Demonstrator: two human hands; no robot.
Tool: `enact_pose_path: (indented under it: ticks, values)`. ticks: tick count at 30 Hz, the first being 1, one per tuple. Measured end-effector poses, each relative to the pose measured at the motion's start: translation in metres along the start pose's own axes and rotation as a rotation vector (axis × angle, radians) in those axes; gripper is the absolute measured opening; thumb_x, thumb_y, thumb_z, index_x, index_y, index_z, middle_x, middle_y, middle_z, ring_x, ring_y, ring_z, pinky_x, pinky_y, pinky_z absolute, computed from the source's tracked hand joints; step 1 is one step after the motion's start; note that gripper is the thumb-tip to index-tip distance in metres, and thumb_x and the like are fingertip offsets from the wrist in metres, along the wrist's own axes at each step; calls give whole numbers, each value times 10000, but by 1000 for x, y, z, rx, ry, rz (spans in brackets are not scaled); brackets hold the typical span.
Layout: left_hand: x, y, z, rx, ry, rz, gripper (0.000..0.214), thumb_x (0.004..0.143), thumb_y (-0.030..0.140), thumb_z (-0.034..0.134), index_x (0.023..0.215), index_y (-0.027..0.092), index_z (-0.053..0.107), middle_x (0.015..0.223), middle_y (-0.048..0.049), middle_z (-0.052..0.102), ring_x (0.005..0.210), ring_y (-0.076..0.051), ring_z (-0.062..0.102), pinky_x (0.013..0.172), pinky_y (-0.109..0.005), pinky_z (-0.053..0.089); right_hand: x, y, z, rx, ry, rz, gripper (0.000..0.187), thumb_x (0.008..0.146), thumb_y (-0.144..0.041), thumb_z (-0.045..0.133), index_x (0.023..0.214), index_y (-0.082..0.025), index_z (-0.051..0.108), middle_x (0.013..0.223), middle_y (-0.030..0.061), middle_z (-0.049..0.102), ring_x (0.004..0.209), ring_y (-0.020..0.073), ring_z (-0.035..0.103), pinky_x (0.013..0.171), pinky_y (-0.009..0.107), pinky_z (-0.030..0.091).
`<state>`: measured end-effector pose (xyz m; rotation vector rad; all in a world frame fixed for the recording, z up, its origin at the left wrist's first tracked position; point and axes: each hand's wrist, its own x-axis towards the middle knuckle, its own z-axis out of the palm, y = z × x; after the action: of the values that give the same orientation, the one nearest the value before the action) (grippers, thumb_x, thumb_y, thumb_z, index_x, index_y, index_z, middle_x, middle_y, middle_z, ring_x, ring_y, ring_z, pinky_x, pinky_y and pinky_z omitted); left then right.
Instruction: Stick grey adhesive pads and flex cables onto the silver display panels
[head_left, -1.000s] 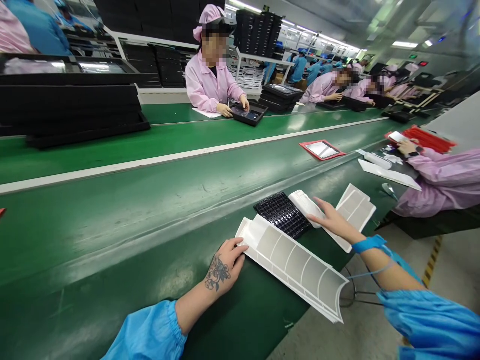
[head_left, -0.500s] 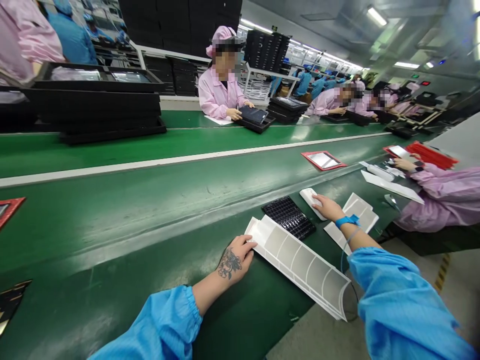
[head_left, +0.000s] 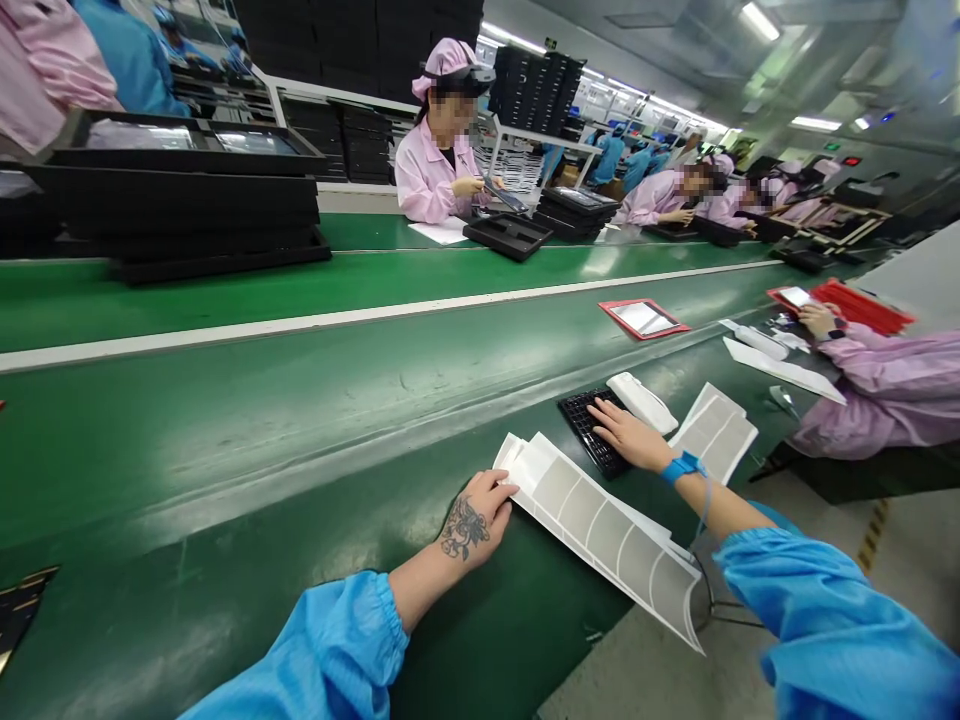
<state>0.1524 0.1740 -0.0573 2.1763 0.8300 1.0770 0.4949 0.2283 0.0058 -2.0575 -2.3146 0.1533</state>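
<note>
My left hand [head_left: 480, 518], tattooed at the wrist, curls over the near end of a curved stack of white ribbed plastic sheets [head_left: 600, 530], which overhangs the green belt's edge. My right hand [head_left: 630, 438], with a blue strap at the wrist, lies with spread fingers on a black blister tray [head_left: 589, 430], covering much of it. Beside those fingers sits an elongated white moulded piece [head_left: 641, 403]. A flat white ribbed panel [head_left: 716, 432] lies just past my right wrist, partly under nothing.
A wide green conveyor belt [head_left: 300, 420] runs across the view with a white stripe. A red-framed screen panel [head_left: 643, 318] lies on it. To the right, a co-worker's hand [head_left: 817, 320] works near a red tray [head_left: 862, 307]. Stacked black trays [head_left: 180, 200] stand beyond the belt.
My right hand has moved left from the white moulded piece onto the black tray, and that piece now sits further right. My left hand stays at the sheets' end.
</note>
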Motion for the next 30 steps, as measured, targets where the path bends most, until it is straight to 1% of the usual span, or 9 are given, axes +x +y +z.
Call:
enact_pose_path:
  ticks: [2, 5, 8, 14, 17, 20, 24, 27, 30]
  values:
    - [0, -1, 2, 28, -2, 11, 254, 840, 115, 520, 1043, 189, 653, 1122, -115, 639, 971, -219, 623, 847, -379, 562, -11, 1, -13, -1, 34, 34, 456, 908, -366, 410, 1219, -107, 621, 1376, 202, 539, 1317, 351, 465, 1089, 536, 374]
    - [-1, -2, 4, 105, 9, 38, 185, 862, 147, 533, 1000, 195, 646, 1091, -103, 648, 952, -209, 621, 819, -355, 561, -42, -21, -20, 11, 65, 73, 384, 922, -341, 384, 1094, -168, 681, 1184, 163, 664, 1138, 320, 606, 987, 498, 474]
    - [-1, 0, 1, 230, -23, 67, 130, 873, 160, 528, 931, 195, 639, 1070, -93, 660, 898, -203, 617, 764, -339, 550, -74, -59, -10, 60, 31, 55, 287, 902, -372, 462, 940, -239, 714, 946, 79, 723, 894, 250, 679, 811, 377, 553]
    - [-8, 17, -20, 398, -116, 105, 129, 861, 297, 589, 920, 188, 627, 1035, -80, 665, 844, -223, 584, 706, -363, 497, -91, -110, 18, 148, 124, 88, 302, 839, -335, 547, 1090, -207, 656, 1041, 104, 692, 962, 264, 655, 833, 376, 539]
    - [-10, 24, -23, 521, -210, 141, 135, 884, 304, 567, 886, 182, 626, 978, -78, 658, 816, -219, 572, 675, -357, 465, -96, -99, 3, 197, 203, 125, 370, 832, -403, 533, 1115, -184, 631, 1131, 132, 667, 1049, 283, 631, 893, 412, 527]
    - [-7, 26, -20, 614, -261, 170, 199, 883, 296, 588, 1039, 179, 625, 923, -76, 643, 802, -224, 563, 659, -353, 441, -122, -65, -27, 238, 292, 226, 456, 828, -519, 495, 1113, -189, 629, 1175, 145, 653, 1103, 306, 606, 938, 459, 502]
    - [-3, 22, -15, 641, -237, 207, 242, 887, 301, 600, 1113, 218, 619, 903, -72, 626, 810, -226, 559, 664, -340, 423, -186, -23, -58, 467, 422, 640, 477, 644, -661, 605, 841, -236, 692, 862, 89, 737, 813, 291, 687, 759, 436, 559]
    - [-3, 19, -14, 628, -223, 211, 195, 909, 281, 563, 1073, 205, 635, 882, -79, 615, 808, -225, 557, 667, -337, 421, -222, -30, -55, 484, 518, 736, 506, 695, -695, 531, 816, -228, 685, 846, 92, 743, 775, 273, 698, 715, 415, 572]
    - [-5, 18, -13, 621, -223, 208, 211, 928, 270, 525, 1096, 193, 626, 926, -95, 615, 836, -227, 560, 691, -342, 431, -221, -72, -29, 502, 520, 621, 516, 780, -676, 484, 837, -210, 696, 856, 94, 746, 769, 255, 697, 701, 386, 579]
